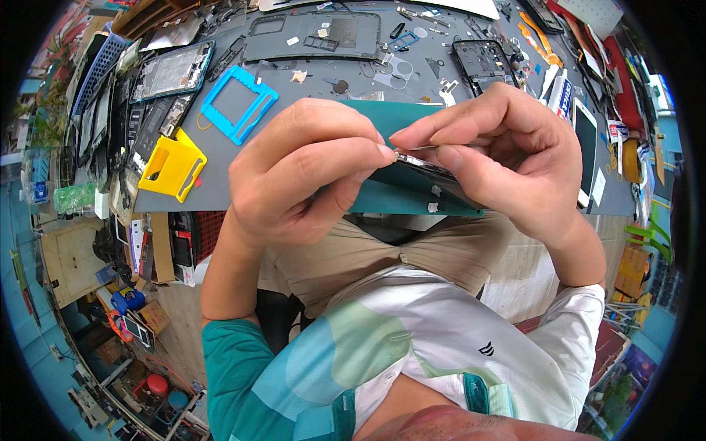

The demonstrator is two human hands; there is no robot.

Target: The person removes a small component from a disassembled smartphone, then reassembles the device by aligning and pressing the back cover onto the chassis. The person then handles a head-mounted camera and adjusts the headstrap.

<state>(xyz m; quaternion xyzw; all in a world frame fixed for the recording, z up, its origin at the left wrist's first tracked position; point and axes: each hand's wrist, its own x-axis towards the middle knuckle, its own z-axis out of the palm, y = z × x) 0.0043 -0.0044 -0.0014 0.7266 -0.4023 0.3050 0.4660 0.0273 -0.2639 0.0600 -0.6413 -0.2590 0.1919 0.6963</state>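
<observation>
A thin, dark part like a phone (430, 169) with a metallic edge is held up and tilted over a green mat (390, 116). My right hand (518, 158) grips it between thumb and fingers at its right side. A thin, flat sliver (423, 148) also shows by those fingertips; its kind is unclear. My left hand (301, 165) is closed in a pinch, its fingertips at the left end of the dark part. Whether a smaller piece sits in that pinch is hidden. Small white bits (434, 207) lie on the mat below.
On the grey table lie a blue plastic frame (239, 104), a yellow phone stand (173, 165), an opened tablet (173, 71), a large dark back panel (312, 37) and a black phone frame (485, 62). A white phone (585, 151) lies at right, among scattered small parts.
</observation>
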